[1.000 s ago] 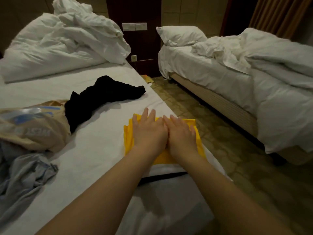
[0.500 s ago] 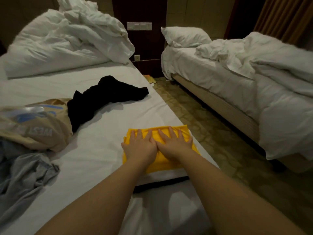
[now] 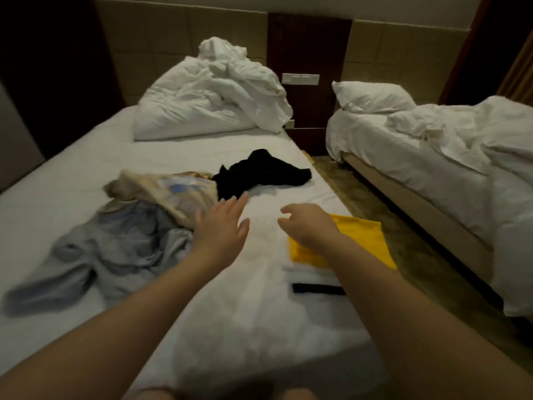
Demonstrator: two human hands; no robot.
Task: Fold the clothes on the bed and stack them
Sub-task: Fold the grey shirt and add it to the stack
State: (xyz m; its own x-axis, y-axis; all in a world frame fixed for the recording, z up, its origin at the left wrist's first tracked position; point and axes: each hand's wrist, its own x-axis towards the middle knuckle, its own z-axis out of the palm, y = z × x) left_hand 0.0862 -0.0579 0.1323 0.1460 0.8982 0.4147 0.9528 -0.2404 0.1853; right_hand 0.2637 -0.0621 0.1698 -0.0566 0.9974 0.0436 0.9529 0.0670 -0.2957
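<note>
1. White sheeting of the bed [image 3: 86, 168] fills the near ground, with bare space just short of both hands for spreading a garment.
2. Under and to the right of the right hand [image 3: 305, 226] lies the stack: a folded yellow garment [image 3: 363, 241], flat and square-edged, on a white folded piece [image 3: 308, 274] with a black strip [image 3: 317, 289] showing below. It sits close to the bed's edge.
3. Both hands hold nothing and are apart. The left hand [image 3: 222, 229] is flat with straight fingers; the right has loosely curled fingers, hovering over the yellow garment's corner.
4. Left of the left hand sprawls a grey-blue garment [image 3: 121, 246], crumpled, one long part trailing nearer.
5. Just beyond the left fingertips lies a beige garment [image 3: 170, 192] with a pale blue print, partly over the grey-blue one.
6. Further on, touching the beige, is a bunched black garment [image 3: 259, 174].
7. The step looks like reaching for the next piece. It would go best by taking one garment alone, lifting it clear of its neighbours, spreading it flat, and folding it to the yellow garment's outline.
8. Farthest are a heaped white duvet [image 3: 213, 102] and, right of the hands, a second bed [image 3: 432, 168].
</note>
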